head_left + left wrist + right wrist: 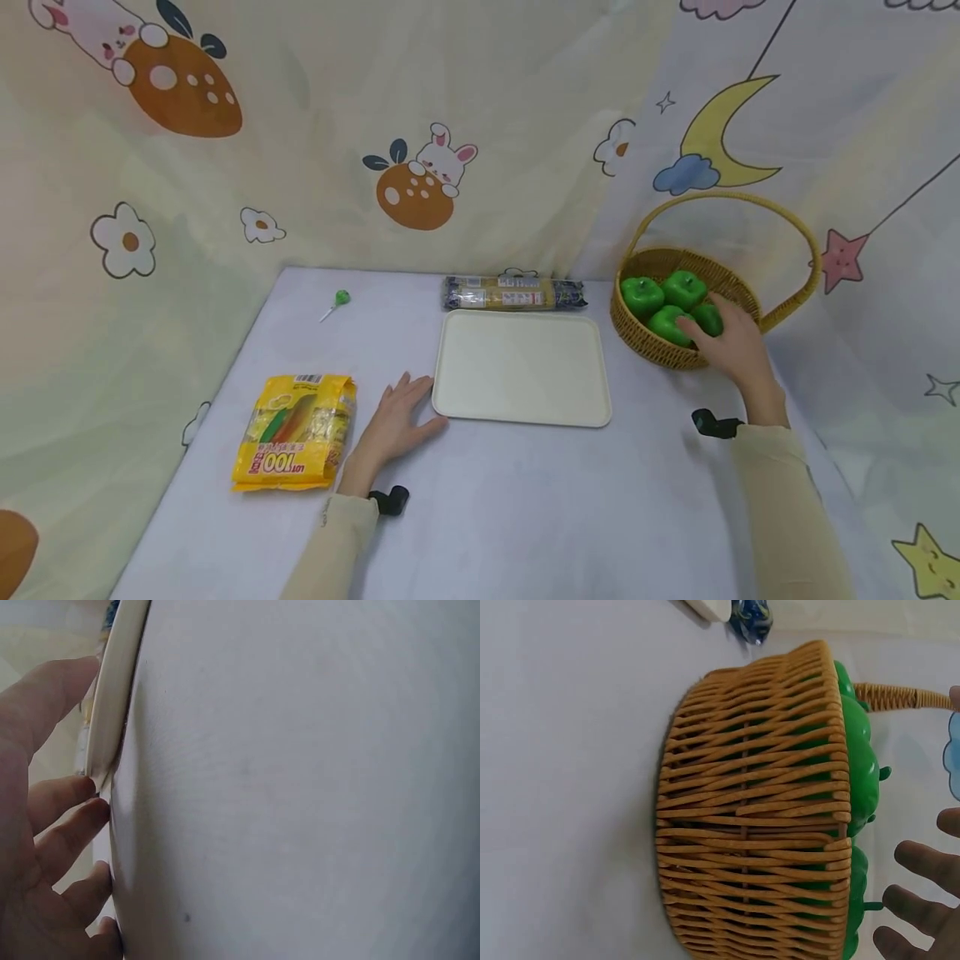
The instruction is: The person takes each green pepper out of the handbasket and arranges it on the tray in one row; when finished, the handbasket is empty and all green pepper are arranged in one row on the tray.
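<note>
At the right back stands a wicker basket (pixel 660 348) holding several green bell peppers (pixel 642 297). My right hand (pixel 731 342) is over the basket's right front side, thumb and fingers spread around one pepper (pixel 707 319); whether they touch it I cannot tell. In the right wrist view the fingers (pixel 922 907) are spread beside the peppers (pixel 861 761), above the basket's rim. My left hand (pixel 393 425) rests on the table with fingers spread, at the left edge of a white tray (pixel 522 367). The left wrist view has its thumb and a finger by the tray rim (pixel 116 690).
A yellow candy bag (pixel 296 433) lies on the left of the table (pixel 540 508). A green lollipop (pixel 342 297) is at the back left. Behind the tray lies a long clear package (pixel 513 294). The basket's tall handle (pixel 806 287) arches up on its right.
</note>
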`<action>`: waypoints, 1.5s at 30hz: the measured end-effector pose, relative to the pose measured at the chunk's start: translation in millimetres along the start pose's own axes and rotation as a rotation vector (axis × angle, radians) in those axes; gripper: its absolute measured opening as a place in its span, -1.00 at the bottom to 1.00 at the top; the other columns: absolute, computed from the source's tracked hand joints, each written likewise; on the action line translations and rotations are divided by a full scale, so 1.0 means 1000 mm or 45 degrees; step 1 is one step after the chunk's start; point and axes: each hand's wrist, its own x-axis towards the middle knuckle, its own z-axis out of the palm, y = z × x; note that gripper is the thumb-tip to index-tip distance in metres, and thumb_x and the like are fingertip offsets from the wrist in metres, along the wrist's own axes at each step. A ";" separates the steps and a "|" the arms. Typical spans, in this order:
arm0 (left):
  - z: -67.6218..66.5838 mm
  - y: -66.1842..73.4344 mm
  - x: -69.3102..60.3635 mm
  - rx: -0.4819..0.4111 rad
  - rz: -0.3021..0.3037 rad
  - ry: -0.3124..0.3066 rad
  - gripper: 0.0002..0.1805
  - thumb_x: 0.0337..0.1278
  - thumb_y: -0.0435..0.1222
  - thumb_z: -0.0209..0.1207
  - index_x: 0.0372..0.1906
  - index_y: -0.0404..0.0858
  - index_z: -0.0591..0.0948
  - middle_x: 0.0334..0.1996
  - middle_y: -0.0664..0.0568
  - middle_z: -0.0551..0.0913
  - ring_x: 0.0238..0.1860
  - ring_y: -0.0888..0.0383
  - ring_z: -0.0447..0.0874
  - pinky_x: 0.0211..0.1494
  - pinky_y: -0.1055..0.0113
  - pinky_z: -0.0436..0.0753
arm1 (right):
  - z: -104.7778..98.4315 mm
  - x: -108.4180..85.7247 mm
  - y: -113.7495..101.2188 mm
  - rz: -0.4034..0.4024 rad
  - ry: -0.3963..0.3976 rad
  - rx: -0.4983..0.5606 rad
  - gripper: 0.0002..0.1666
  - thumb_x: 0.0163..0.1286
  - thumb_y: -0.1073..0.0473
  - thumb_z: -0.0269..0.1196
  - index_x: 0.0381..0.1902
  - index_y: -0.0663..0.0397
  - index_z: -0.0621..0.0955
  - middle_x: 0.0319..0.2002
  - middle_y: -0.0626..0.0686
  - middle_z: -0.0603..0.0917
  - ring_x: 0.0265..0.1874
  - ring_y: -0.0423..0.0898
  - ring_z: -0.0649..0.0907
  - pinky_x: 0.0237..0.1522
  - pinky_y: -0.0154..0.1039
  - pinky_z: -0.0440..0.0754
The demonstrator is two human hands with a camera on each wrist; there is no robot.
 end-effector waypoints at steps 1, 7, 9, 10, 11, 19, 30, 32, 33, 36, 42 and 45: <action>0.000 0.000 0.000 -0.004 -0.001 -0.005 -0.12 0.16 0.18 0.30 0.52 -0.05 0.31 0.54 0.00 0.32 0.65 -0.12 -0.04 0.72 -0.15 -0.11 | 0.000 0.004 0.000 0.008 -0.006 0.007 0.12 0.42 -0.43 0.03 0.60 0.20 0.02 0.54 0.44 0.14 0.47 0.52 0.13 0.37 0.58 0.12; -0.001 0.000 -0.001 -0.023 -0.011 -0.029 -0.12 0.17 0.16 0.30 0.53 -0.04 0.30 0.55 0.01 0.31 0.66 -0.10 -0.07 0.73 -0.13 -0.14 | -0.004 0.022 0.001 0.003 -0.009 0.018 0.13 0.44 -0.44 0.00 0.61 0.21 -0.02 0.56 0.43 0.07 0.50 0.51 0.09 0.42 0.56 0.08; -0.001 0.000 0.000 -0.020 -0.010 -0.027 -0.12 0.17 0.16 0.29 0.53 -0.03 0.29 0.55 0.01 0.30 0.66 -0.10 -0.07 0.73 -0.13 -0.14 | -0.005 0.026 0.001 0.003 -0.008 0.022 0.13 0.43 -0.44 0.01 0.61 0.21 -0.02 0.57 0.42 0.06 0.50 0.50 0.10 0.42 0.55 0.09; -0.001 -0.001 0.000 -0.018 -0.008 -0.025 -0.12 0.17 0.16 0.29 0.53 -0.03 0.29 0.55 0.01 0.31 0.66 -0.10 -0.07 0.73 -0.13 -0.13 | -0.005 0.028 0.001 0.006 -0.008 0.023 0.13 0.43 -0.44 0.01 0.61 0.21 -0.02 0.57 0.42 0.06 0.50 0.50 0.10 0.42 0.55 0.09; -0.001 -0.001 0.001 -0.021 -0.007 -0.023 -0.12 0.17 0.17 0.29 0.53 -0.03 0.29 0.55 0.02 0.31 0.66 -0.10 -0.07 0.73 -0.13 -0.14 | -0.005 0.029 0.000 0.011 -0.010 0.020 0.14 0.42 -0.45 0.01 0.61 0.20 -0.02 0.57 0.41 0.06 0.50 0.49 0.11 0.43 0.54 0.10; -0.002 -0.001 0.000 -0.028 -0.009 -0.012 -0.12 0.16 0.16 0.30 0.53 -0.03 0.30 0.55 0.02 0.31 0.66 -0.10 -0.06 0.73 -0.13 -0.13 | -0.004 0.046 0.004 0.033 -0.027 0.016 0.15 0.43 -0.47 -0.02 0.61 0.20 -0.03 0.57 0.42 0.06 0.49 0.50 0.12 0.42 0.54 0.12; -0.001 -0.001 -0.001 -0.035 -0.040 -0.015 -0.12 0.15 0.18 0.29 0.53 0.00 0.30 0.55 0.03 0.31 0.66 -0.10 -0.06 0.73 -0.12 -0.12 | -0.004 0.067 0.011 0.026 -0.035 0.023 0.18 0.41 -0.49 -0.01 0.60 0.24 -0.02 0.49 0.46 0.22 0.23 0.44 0.42 0.20 0.49 0.42; 0.000 -0.001 -0.001 -0.035 -0.038 -0.014 -0.12 0.15 0.18 0.29 0.53 0.00 0.30 0.54 0.03 0.31 0.66 -0.11 -0.05 0.73 -0.13 -0.12 | -0.004 0.069 0.012 0.039 -0.053 0.025 0.19 0.40 -0.51 -0.03 0.60 0.25 -0.03 0.50 0.46 0.19 0.26 0.45 0.39 0.23 0.50 0.39; 0.000 -0.001 -0.001 -0.036 -0.040 -0.016 -0.13 0.16 0.18 0.29 0.53 0.01 0.30 0.54 0.03 0.31 0.66 -0.10 -0.06 0.73 -0.12 -0.13 | -0.004 0.069 0.013 0.043 -0.062 0.029 0.20 0.40 -0.51 -0.03 0.60 0.26 -0.04 0.51 0.46 0.18 0.26 0.46 0.38 0.24 0.50 0.38; 0.000 0.000 -0.002 -0.036 -0.042 -0.020 -0.13 0.16 0.17 0.29 0.53 0.01 0.30 0.55 0.04 0.31 0.66 -0.09 -0.06 0.73 -0.12 -0.14 | -0.003 0.071 0.016 0.067 -0.093 0.032 0.22 0.40 -0.53 -0.06 0.60 0.26 -0.07 0.52 0.46 0.15 0.30 0.47 0.35 0.28 0.50 0.35; -0.001 0.000 -0.001 -0.026 -0.036 -0.032 -0.14 0.17 0.16 0.30 0.53 -0.01 0.31 0.54 0.03 0.31 0.66 -0.08 -0.06 0.73 -0.12 -0.14 | -0.001 0.076 0.020 0.116 -0.157 0.048 0.23 0.40 -0.55 -0.08 0.61 0.25 -0.10 0.55 0.47 0.06 0.37 0.51 0.25 0.34 0.53 0.26; -0.001 0.000 0.000 -0.027 -0.041 -0.035 -0.14 0.17 0.16 0.30 0.53 0.00 0.30 0.55 0.04 0.31 0.67 -0.07 -0.07 0.74 -0.11 -0.15 | -0.002 0.079 0.020 0.126 -0.191 0.031 0.23 0.40 -0.55 -0.10 0.61 0.24 -0.12 0.55 0.48 0.02 0.41 0.53 0.19 0.38 0.55 0.20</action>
